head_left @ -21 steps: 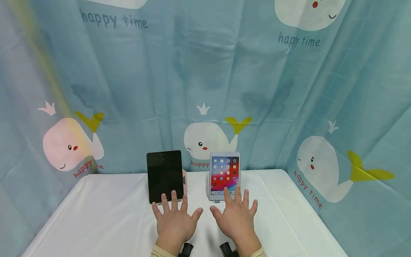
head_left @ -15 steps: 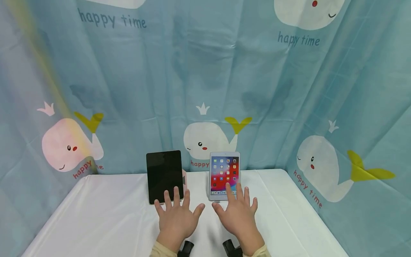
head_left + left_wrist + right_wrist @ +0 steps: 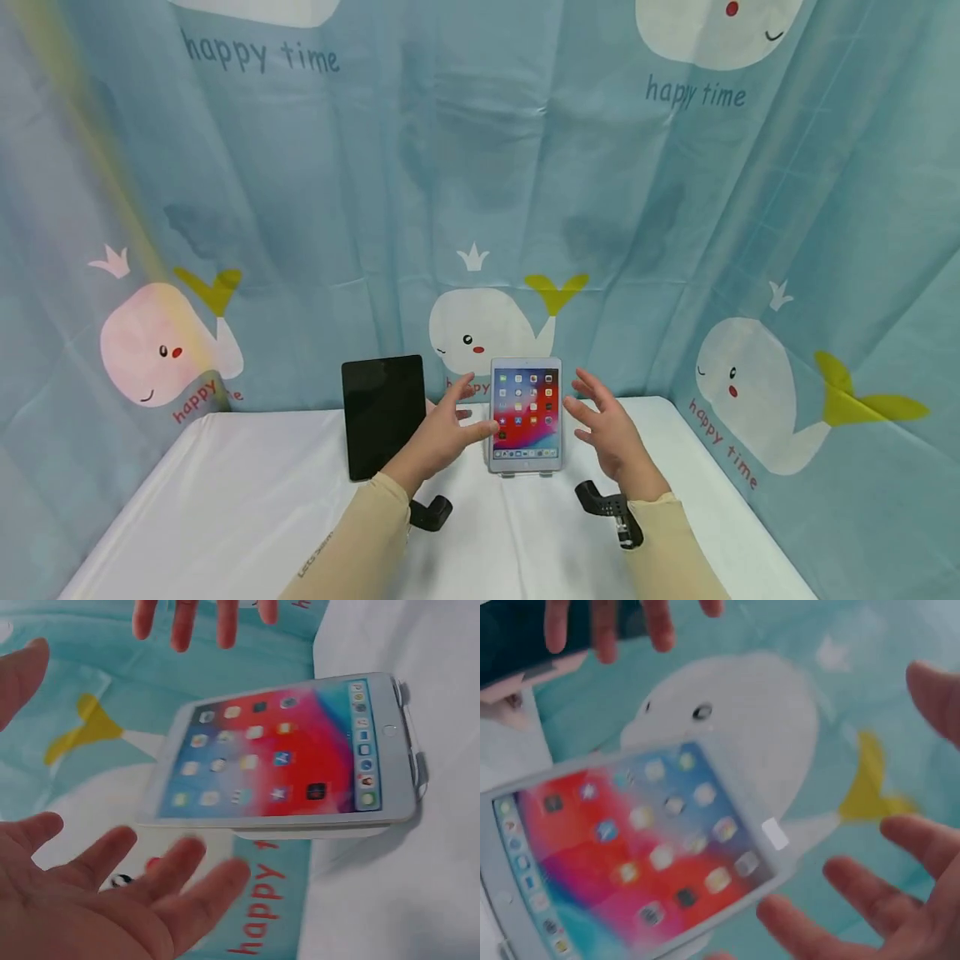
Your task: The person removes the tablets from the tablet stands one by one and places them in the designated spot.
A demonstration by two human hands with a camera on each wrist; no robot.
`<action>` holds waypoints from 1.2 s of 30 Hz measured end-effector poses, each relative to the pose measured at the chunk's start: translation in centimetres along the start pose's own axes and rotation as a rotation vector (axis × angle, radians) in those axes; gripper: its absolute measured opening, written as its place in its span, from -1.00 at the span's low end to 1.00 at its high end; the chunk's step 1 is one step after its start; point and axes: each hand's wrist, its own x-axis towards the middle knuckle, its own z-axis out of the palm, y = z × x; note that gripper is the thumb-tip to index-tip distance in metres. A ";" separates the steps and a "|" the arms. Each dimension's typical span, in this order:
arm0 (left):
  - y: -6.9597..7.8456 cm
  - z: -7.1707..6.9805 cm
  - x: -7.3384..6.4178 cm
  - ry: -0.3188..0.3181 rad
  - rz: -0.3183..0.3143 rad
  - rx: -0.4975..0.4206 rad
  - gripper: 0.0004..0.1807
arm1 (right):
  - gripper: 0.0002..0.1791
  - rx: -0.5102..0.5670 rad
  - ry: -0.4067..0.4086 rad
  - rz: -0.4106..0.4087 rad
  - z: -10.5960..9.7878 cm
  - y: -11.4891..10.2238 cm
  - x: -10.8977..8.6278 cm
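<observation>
A white tablet point(image 3: 526, 417) with a lit home screen of app icons leans upright on a small stand at the middle of the table. My left hand point(image 3: 444, 429) is beside its left edge, fingers spread and apart from it in the left wrist view. On the other side my right hand point(image 3: 609, 425) faces the tablet's right edge, fingers loosely bent, holding nothing. Both palms turn inward toward the tablet. A second tablet point(image 3: 382, 408), its screen black, stands to the left, partly behind my left forearm.
The table has a white cloth point(image 3: 225, 483). Close behind the tablets hangs a blue curtain point(image 3: 480, 167) printed with whales. Black wrist cameras point(image 3: 431, 512) hang under both wrists. A pinkish part point(image 3: 536, 679) shows by the dark tablet in the right wrist view.
Both hands have moved forward and turned from palms down in front of the tablets to palms facing inward, one at each side of the white tablet. The tablets have stayed in place.
</observation>
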 end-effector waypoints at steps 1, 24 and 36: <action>-0.4 0.1 0.5 -0.014 -0.016 -0.063 0.04 | -0.11 0.028 -0.009 0.017 -0.2 0.4 0.5; -5.2 2.4 4.2 -0.062 -0.110 -0.335 -0.02 | -0.10 0.076 -0.009 0.133 -1.0 6.2 4.1; -5.6 2.7 4.6 -0.039 -0.101 -0.357 -0.02 | -0.15 0.088 -0.036 0.116 -1.4 6.5 4.6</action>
